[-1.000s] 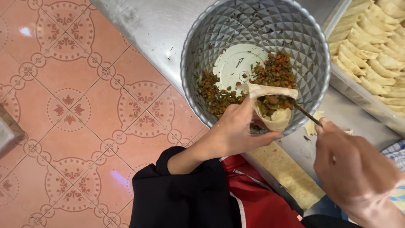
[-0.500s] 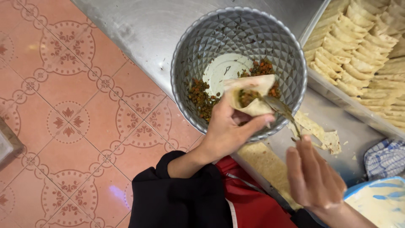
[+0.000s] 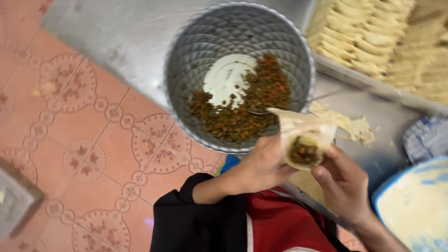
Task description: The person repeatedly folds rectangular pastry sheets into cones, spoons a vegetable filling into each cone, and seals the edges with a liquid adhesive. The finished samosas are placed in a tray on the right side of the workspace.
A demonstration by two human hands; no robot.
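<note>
A filled pastry cone [image 3: 304, 142], near-right of the metal bowl [image 3: 186, 56] w/ filling, is clasped by left hand [image 3: 261, 165] & right hand [image 3: 343, 184]; folding step probably; flap closing needed next.

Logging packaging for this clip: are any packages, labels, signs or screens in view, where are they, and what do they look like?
No clear labels, signs or screens.
Blue-and-white patterned item, right edge, past the metal counter: rounded, blurred; possibly a wrapper or cloth, cannot tell.
Blue-rimmed container, lower right corner: holds pale cream contents; no marking visible.
</note>
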